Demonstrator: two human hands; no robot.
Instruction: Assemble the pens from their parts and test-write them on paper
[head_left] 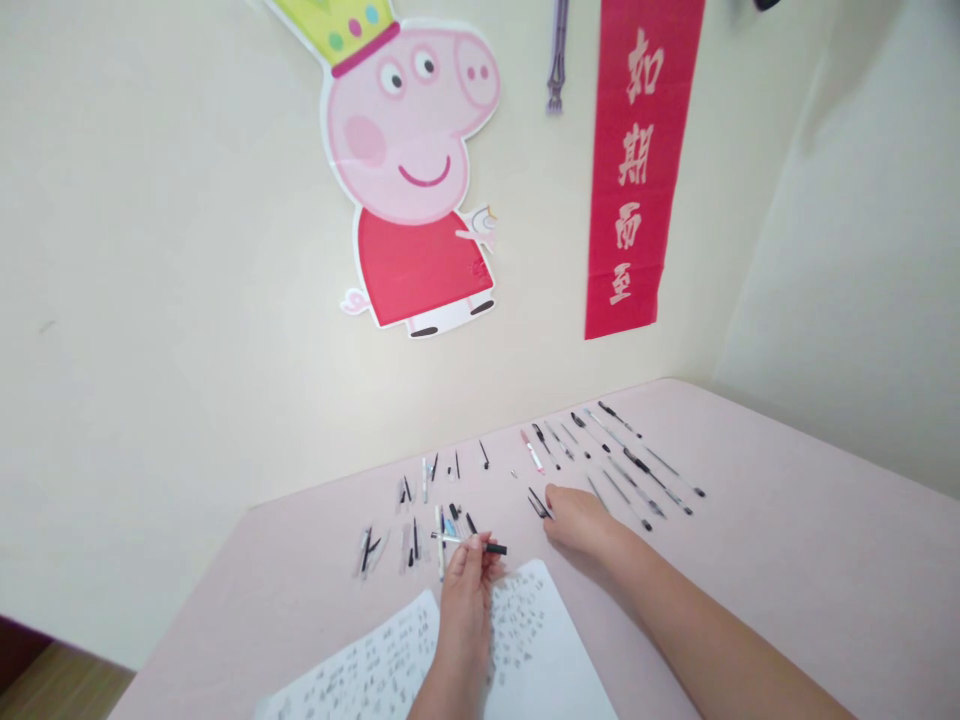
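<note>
In the head view, the left hand (466,585) pinches a pen (496,548) just beyond the paper (555,640), the right hand (577,518) sits at dark parts (538,501), grip undeterminable; a light, level hold should avoid disturbing nearby pens (440,565).

The red banner (637,190) on the wall (187,250) bears four white characters, read from top to bottom: 如, 期, 而, 至. Rows of dark handwriting cover the left page (367,655) and part of the right page (529,610), but these are too small and blurred to read.
</note>
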